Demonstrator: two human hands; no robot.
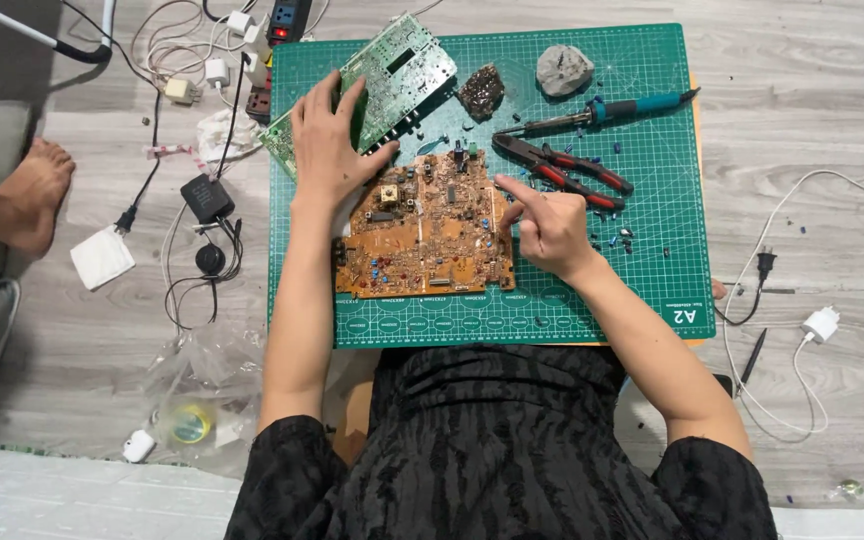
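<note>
brown circuit board (422, 235) under pointing, loosely curled right hand (550, 232); open left hand (330, 150) flat on green circuit board (392, 75).

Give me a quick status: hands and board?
Left hand flat on green circuit board. Right hand empty, finger pointing at brown circuit board. Pliers and soldering iron lie beside.

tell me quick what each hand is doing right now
Left hand: open, fingers spread, resting flat on the green circuit board, gripping nothing.
Right hand: loosely curled, holding nothing, forefinger pointing at the edge of the brown circuit board.
</note>
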